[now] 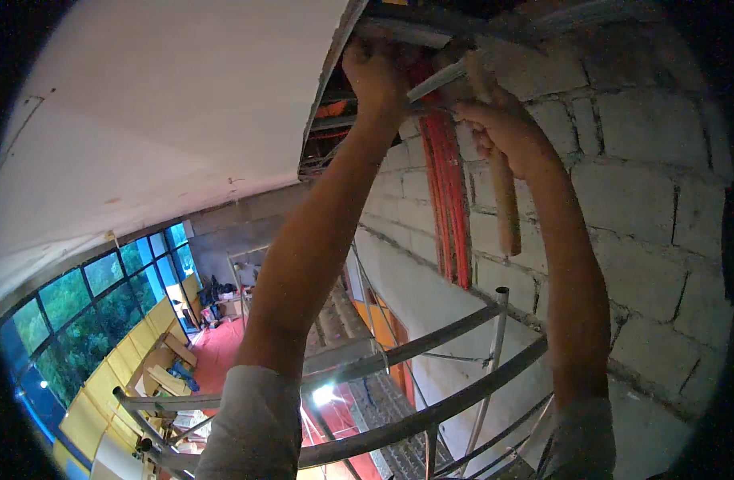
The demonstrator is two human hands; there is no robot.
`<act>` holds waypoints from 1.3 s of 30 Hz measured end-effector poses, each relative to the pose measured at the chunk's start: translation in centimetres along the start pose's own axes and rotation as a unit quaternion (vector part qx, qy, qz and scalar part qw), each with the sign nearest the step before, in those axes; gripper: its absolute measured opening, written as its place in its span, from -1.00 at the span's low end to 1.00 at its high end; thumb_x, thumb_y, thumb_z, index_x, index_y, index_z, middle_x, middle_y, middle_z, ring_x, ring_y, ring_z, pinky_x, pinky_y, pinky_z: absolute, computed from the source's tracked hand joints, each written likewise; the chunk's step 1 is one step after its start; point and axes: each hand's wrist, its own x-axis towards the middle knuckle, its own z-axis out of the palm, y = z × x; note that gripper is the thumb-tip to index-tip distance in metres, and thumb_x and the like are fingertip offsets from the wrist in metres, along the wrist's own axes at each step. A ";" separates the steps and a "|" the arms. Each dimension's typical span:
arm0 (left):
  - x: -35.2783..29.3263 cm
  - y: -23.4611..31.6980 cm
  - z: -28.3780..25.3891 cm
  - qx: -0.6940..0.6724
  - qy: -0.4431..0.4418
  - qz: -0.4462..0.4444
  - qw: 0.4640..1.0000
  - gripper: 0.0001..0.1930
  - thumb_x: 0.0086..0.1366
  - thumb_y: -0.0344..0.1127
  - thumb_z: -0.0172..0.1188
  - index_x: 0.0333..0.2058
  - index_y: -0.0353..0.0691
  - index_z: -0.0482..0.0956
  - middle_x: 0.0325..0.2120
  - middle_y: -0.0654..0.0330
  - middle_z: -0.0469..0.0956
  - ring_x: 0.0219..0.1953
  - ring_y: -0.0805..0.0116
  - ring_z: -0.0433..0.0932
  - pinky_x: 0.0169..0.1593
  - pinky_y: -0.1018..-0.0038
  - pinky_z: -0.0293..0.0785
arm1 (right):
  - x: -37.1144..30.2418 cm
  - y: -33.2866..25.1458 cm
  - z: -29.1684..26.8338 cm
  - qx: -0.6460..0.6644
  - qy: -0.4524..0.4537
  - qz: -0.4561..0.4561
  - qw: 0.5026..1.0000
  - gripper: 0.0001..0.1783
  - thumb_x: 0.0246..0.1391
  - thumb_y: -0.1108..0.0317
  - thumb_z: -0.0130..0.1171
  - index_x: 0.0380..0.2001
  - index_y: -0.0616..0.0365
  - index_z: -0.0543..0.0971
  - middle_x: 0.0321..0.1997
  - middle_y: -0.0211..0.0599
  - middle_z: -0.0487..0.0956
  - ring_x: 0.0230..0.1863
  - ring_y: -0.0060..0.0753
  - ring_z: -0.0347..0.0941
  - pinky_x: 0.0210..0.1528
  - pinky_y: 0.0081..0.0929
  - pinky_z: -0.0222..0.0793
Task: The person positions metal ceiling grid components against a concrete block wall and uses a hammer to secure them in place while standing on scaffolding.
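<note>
Sleeves: at the lower edge of my head view I see the left sleeve [251, 424] and the right sleeve [585, 436], both greyish, with bare forearms reaching upward from them
Right hand: the right hand [511, 136] is raised, its fingers wrapped around a wooden-handled tool [505, 204]
Left hand: the left hand [375, 80] is raised at the ceiling opening, its fingers bent; shadow covers the fingertips, so I cannot tell whether they pinch anything
Tool position: I locate the tool in front of the wall, to the right of the red tubes; its handle is near upright, the lower end pointing down, and its upper end is too dark for me to make out
Metal strip: a pale metal strip [439, 82] slants between the two hands
Ceiling: a white ceiling panel [183, 104] fills the upper left, its rough edge beside the left hand
Scaffold: below the hands I see a curved metal rail [419, 350] meeting an upright post
Red tubes: a bundle of red tubes [449, 200] runs down the wall
Wall: a grey block wall [647, 200] with dark joints occupies the right side
Background: I see a red floor [223, 346], yellow panels [115, 368] and dark-framed windows [103, 272] showing greenery
</note>
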 end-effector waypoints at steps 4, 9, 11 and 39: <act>-0.3 0.7 0.1 0.019 -0.028 -0.020 0.999 -0.86 0.37 -0.37 0.03 -0.20 -0.33 0.42 -0.25 0.15 0.50 -0.26 0.34 0.55 -0.16 0.41 0.60 | 0.4 0.6 0.5 0.137 0.093 -0.004 0.986 -0.73 0.04 0.27 0.23 -0.23 0.00 0.40 -0.52 -0.54 0.34 -0.64 -0.67 0.18 -0.60 -0.55 0.24; -0.1 2.2 -0.1 -0.139 0.021 -0.127 0.982 -0.85 0.39 -0.38 0.01 -0.15 -0.34 0.41 -0.24 0.14 0.50 -0.23 0.34 0.54 -0.14 0.41 0.61 | 0.0 0.5 1.2 0.077 -0.031 -0.032 0.996 -0.82 0.03 0.33 0.20 -0.31 -0.01 0.43 -0.52 -0.55 0.34 -0.66 -0.66 0.18 -0.64 -0.62 0.18; -0.3 1.9 0.1 -0.195 0.028 -0.188 0.962 -0.84 0.40 -0.38 0.00 -0.14 -0.34 0.40 -0.24 0.14 0.50 -0.22 0.33 0.54 -0.14 0.39 0.61 | -0.1 0.9 0.0 0.067 0.000 -0.053 0.996 -0.82 0.03 0.33 0.19 -0.29 -0.02 0.42 -0.53 -0.54 0.34 -0.65 -0.66 0.18 -0.64 -0.63 0.17; 0.1 1.9 -0.1 -0.259 0.027 -0.194 0.946 -0.81 0.42 -0.31 0.00 -0.15 -0.33 0.34 -0.26 0.10 0.48 -0.31 0.32 0.55 -0.28 0.41 0.60 | -0.1 1.6 1.5 0.200 0.064 0.014 0.978 -0.80 0.04 0.32 0.20 -0.26 -0.05 0.43 -0.57 -0.59 0.28 -0.63 -0.67 0.17 -0.59 -0.58 0.17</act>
